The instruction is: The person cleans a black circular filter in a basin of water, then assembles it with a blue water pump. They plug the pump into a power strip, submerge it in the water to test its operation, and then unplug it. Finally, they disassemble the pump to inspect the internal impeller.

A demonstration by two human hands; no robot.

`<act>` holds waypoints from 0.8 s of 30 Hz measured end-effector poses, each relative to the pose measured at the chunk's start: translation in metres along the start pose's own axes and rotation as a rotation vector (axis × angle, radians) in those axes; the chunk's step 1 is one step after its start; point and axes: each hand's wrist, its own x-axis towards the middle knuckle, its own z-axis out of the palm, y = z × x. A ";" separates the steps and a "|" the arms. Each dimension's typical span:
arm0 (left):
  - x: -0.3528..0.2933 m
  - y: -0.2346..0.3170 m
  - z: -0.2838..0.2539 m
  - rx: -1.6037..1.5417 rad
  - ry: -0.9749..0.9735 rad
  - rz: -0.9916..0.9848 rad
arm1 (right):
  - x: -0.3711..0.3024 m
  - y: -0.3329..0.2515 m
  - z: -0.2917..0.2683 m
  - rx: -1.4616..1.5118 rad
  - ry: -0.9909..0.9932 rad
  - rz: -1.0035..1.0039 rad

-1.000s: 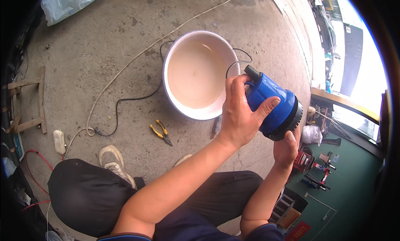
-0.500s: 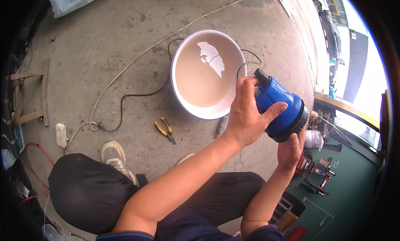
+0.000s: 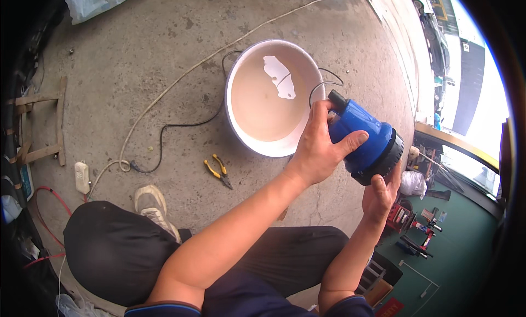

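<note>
A blue submersible water pump with a black ribbed base and a black outlet stub is held tilted to the right of the basin. My left hand grips its blue body, thumb lying across the side. Under the black base, my right hand supports it, with its thumb against the edge and its other fingers partly hidden. A black cable runs behind the white basin, which holds cloudy water with a bright reflection on it.
Yellow-handled pliers lie on the concrete floor near the basin. A white socket block joins a pale cord at left, beside a wooden frame. Tools lie on a green surface at right. A plastic bag sits far left.
Both hands have shifted the pump slightly left, and its base has turned a little. The light patch on the water has changed shape.
</note>
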 end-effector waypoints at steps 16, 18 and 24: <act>0.005 0.010 0.005 -0.260 -0.034 0.058 | 0.000 -0.022 0.026 0.057 0.021 0.026; 0.004 0.010 0.002 -0.256 -0.039 0.058 | 0.000 -0.020 0.026 -0.001 0.002 0.012; 0.004 0.002 -0.011 -0.328 -0.043 -0.177 | -0.005 -0.027 0.036 -0.186 -0.036 -0.012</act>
